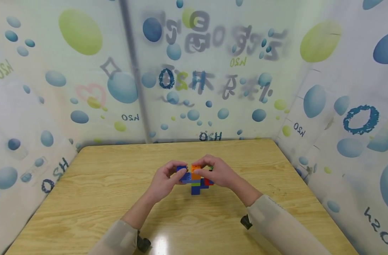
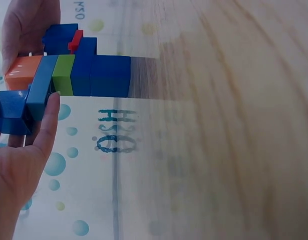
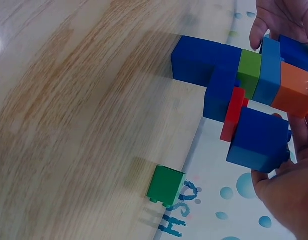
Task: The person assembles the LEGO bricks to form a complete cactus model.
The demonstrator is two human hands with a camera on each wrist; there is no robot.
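A stacked toy-brick structure stands on the table: a dark blue base [image 2: 111, 76], a lime green brick [image 2: 65, 75], a long lighter blue brick [image 2: 42, 87] laid across, and an orange brick [image 1: 195, 173] on top. My left hand [image 1: 163, 180] pinches a dark blue brick [image 2: 12, 112] at the lighter blue brick's left end, thumb in front. With thumb and fingers, my right hand [image 1: 222, 173] grips the orange brick. On the structure's right side, a thin red brick [image 3: 233, 116] carries another dark blue brick [image 3: 259, 139], partly covered by the right hand in the head view.
A separate green brick [image 3: 165, 186] stands on the wooden table [image 1: 117, 184] behind the right hand. Printed curtains [image 1: 194, 117] hang along the table's back and sides. Dark wrist-worn cameras [image 1: 144, 244] sit below both sleeves.
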